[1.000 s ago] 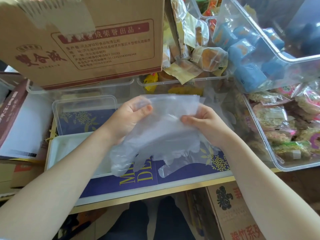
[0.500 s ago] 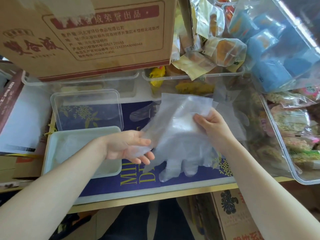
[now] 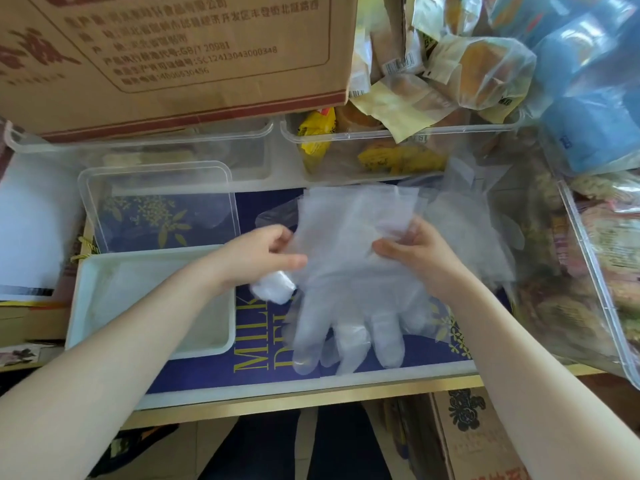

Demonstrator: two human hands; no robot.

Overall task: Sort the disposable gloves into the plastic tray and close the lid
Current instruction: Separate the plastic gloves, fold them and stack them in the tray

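1. Two hands: left hand (image 3: 258,256), right hand (image 3: 414,256).
2. One white plastic tray (image 3: 86,306), near left.
3. One clear lid (image 3: 159,174), beyond the tray.
4. One cardboard box (image 3: 173,46), far left.
5. Disposable gloves (image 3: 346,289): several overlapping, number unclear.

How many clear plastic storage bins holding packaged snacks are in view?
2. One clear bin stands behind the held gloves, holding yellow and bread packets; a larger clear bin sits at the right edge. More may be hidden behind the cardboard box.
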